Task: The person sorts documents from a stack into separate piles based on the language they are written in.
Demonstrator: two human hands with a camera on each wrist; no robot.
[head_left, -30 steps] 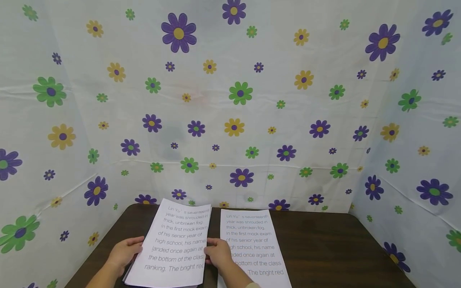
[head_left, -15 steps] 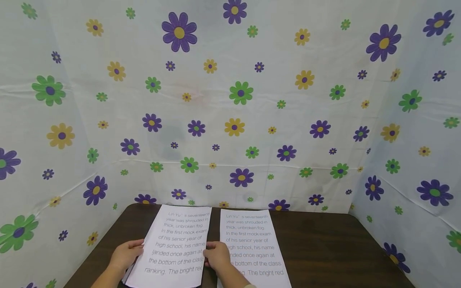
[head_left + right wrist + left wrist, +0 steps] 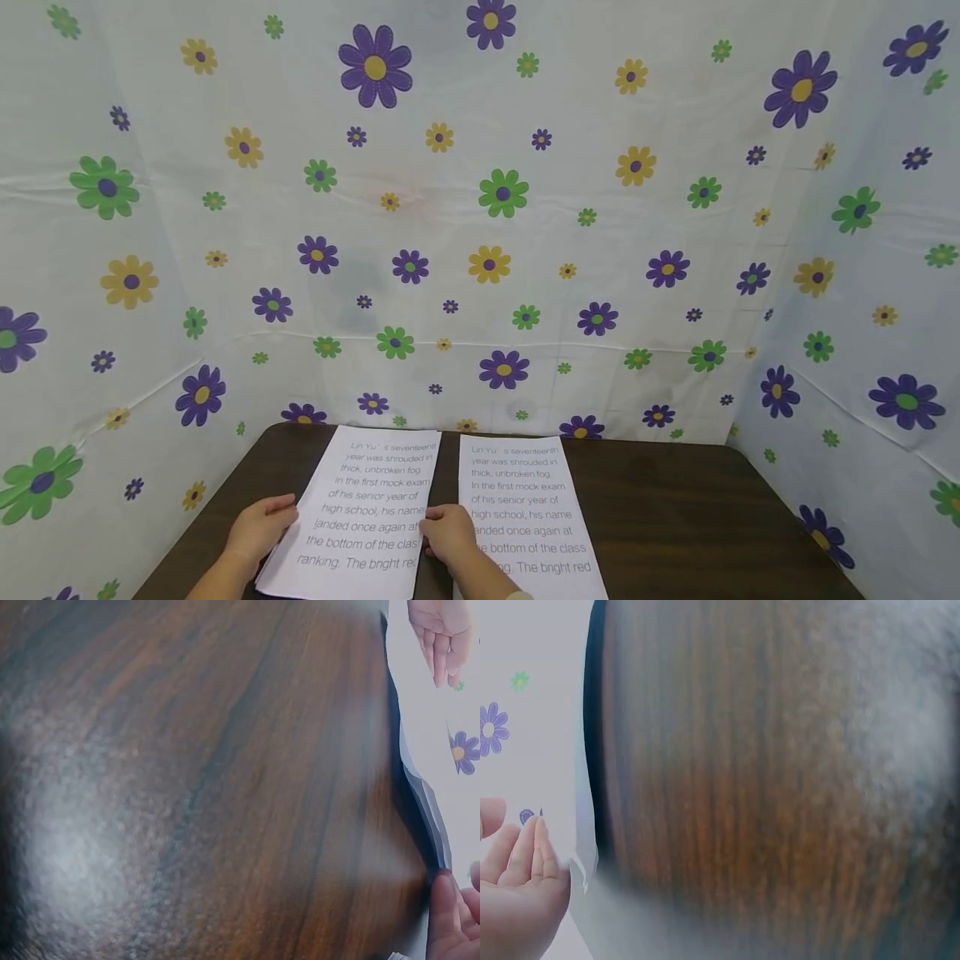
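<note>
A stack of printed paper sheets (image 3: 367,508) lies at the left of the dark wooden table, its edges nearly even. My left hand (image 3: 258,529) is along the stack's left edge; in the left wrist view its fingers (image 3: 525,855) are fairly straight. At the right edge, my right hand (image 3: 450,533) pinches the stack near its lower half. From the right wrist view, a fingertip (image 3: 444,889) meets the edge of the slightly bowed sheets (image 3: 420,780). The right hand's other fingers are mostly hidden.
Just right of the stack lies another printed sheet (image 3: 525,492) with the same text, partly covered by my right hand and forearm. The brown wooden table (image 3: 690,517) ends at a white curtain (image 3: 570,283) printed with flowers, which hangs behind and on both sides.
The stack's top edge has come down slightly, and its sheets sit more evenly together. Both hands have stayed at its sides, the right shifting a little left. The other sheet has not moved.
</note>
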